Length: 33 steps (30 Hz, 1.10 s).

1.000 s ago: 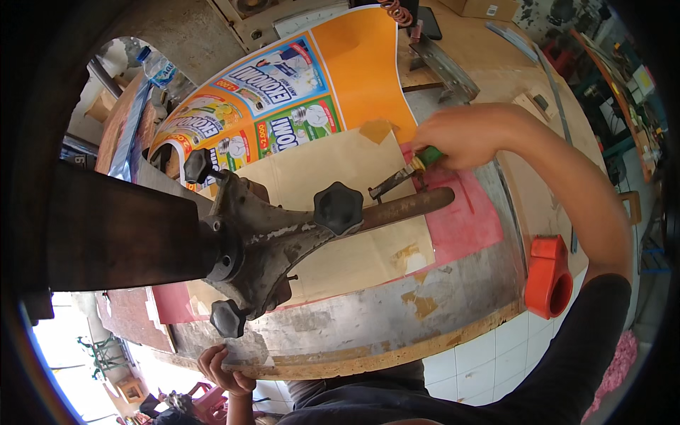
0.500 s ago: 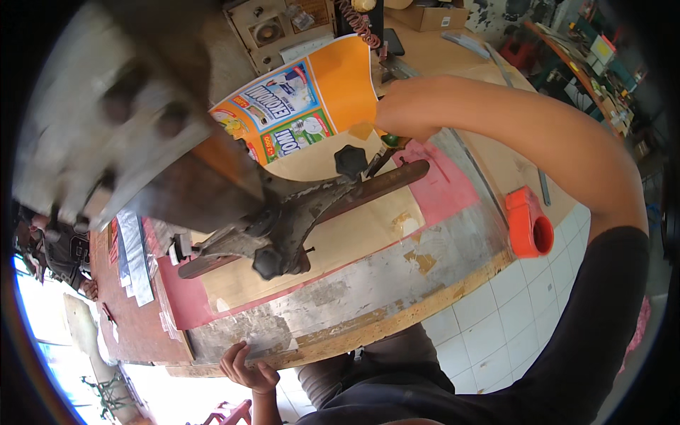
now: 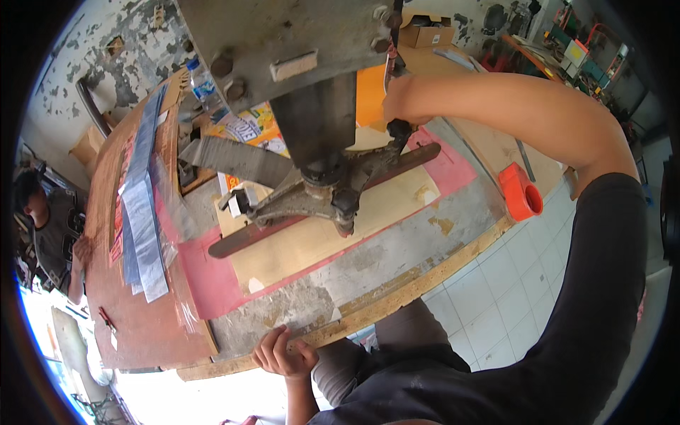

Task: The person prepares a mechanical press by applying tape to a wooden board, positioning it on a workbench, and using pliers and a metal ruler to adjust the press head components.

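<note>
Your right hand (image 3: 398, 106) reaches across the bench at about one o'clock, fingers curled shut around the dark upright handle (image 3: 395, 42) of the press, just above a black round knob (image 3: 399, 129). The press itself is a heavy grey cast-metal body (image 3: 283, 42) with bolt heads and a rough, pitted surface; its square column (image 3: 315, 124) drops to a hub from which arms (image 3: 304, 195) spread out, each ending in a dark knob. Under the hub lies a long flat bar (image 3: 418, 154) of rusty brown metal, running from eight o'clock to two o'clock. The bar rests on a sheet of tan cardboard (image 3: 333, 234), matte and scuffed, which sits on a pink sheet (image 3: 212, 283). Your left hand (image 3: 283, 352) is at six o'clock, closed with its fingers hooked over the worn wooden edge (image 3: 397, 301) of the bench, whose grey top is patchy and chipped. At three o'clock, an orange plastic tube piece (image 3: 520, 193) stands near the bench edge. Beyond the press, at eleven to twelve o'clock, a glossy orange printed sheet (image 3: 258, 124) lies flat. At nine o'clock, long strips of clear, shiny film (image 3: 142, 212) lie on a reddish-brown board (image 3: 142, 326), and another person (image 3: 49, 219) sits beside that board at the far left.
</note>
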Available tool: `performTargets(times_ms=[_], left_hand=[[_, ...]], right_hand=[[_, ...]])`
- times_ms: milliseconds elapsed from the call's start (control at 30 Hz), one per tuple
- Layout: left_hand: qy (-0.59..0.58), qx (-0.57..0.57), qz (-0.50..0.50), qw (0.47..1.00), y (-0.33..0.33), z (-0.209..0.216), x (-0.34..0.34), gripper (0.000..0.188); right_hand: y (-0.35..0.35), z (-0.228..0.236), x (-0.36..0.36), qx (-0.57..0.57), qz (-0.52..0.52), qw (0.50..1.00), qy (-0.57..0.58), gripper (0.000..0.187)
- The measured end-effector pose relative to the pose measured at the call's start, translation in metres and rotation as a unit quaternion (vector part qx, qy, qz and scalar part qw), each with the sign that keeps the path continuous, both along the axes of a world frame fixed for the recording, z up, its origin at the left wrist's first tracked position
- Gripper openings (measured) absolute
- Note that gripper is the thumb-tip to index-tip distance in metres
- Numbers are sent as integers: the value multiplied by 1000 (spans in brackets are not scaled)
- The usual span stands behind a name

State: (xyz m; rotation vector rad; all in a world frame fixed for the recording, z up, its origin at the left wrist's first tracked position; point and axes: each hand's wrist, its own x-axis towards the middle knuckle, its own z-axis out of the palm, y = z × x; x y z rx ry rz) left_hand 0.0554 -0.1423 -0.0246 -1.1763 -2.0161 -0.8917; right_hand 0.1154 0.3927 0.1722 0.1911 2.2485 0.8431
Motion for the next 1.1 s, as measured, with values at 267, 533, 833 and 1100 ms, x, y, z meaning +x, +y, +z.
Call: performTargets(times_ms=[267, 533, 833, 1100], left_hand=[[-28, -11, 0, 1000, 2, 9, -1, 22], [-179, -10, -79, 981, -3, 50, 6, 26], [-539, -62, -350, 764, 19, 91, 65, 48], [-504, -153, -319, 788, -25, 146, -47, 52]], right_hand=[[3, 8, 15, -2, -170, 985, 0, 34], [-123, 70, 188, -315, -342, 681, 566, 27], [-362, -107, 134, -711, -145, 412, 551, 26], [-379, -90, 61, -657, -57, 524, 539, 58]])
